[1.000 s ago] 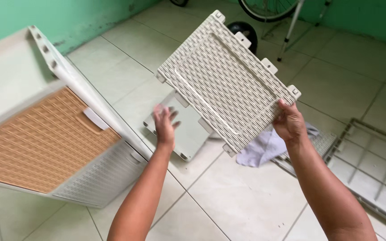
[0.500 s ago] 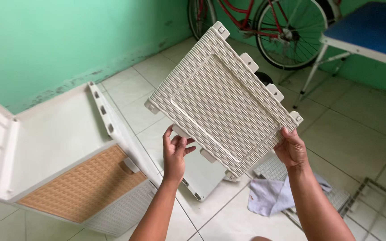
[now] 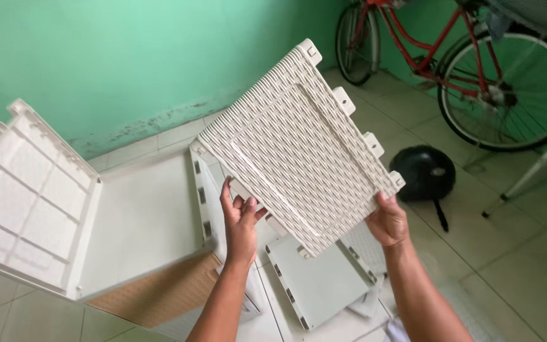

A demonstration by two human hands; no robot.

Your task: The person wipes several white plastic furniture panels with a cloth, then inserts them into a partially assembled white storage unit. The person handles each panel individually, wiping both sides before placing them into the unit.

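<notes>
Both forearms reach up from the lower edge. The left hand [image 3: 240,218] has its fingers clamped on the lower-left edge of a white woven-pattern panel [image 3: 299,149]; the right hand [image 3: 387,221] grips its lower-right corner. The panel is held tilted above the tiled floor [image 3: 514,253], over an open white cabinet frame [image 3: 134,221].

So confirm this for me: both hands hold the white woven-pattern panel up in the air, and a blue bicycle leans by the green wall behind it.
Not quite: the bicycle is red, not blue, as the head view shows. The rest stands: the left hand and right hand hold the white woven-pattern panel up, with the green wall behind.
</notes>
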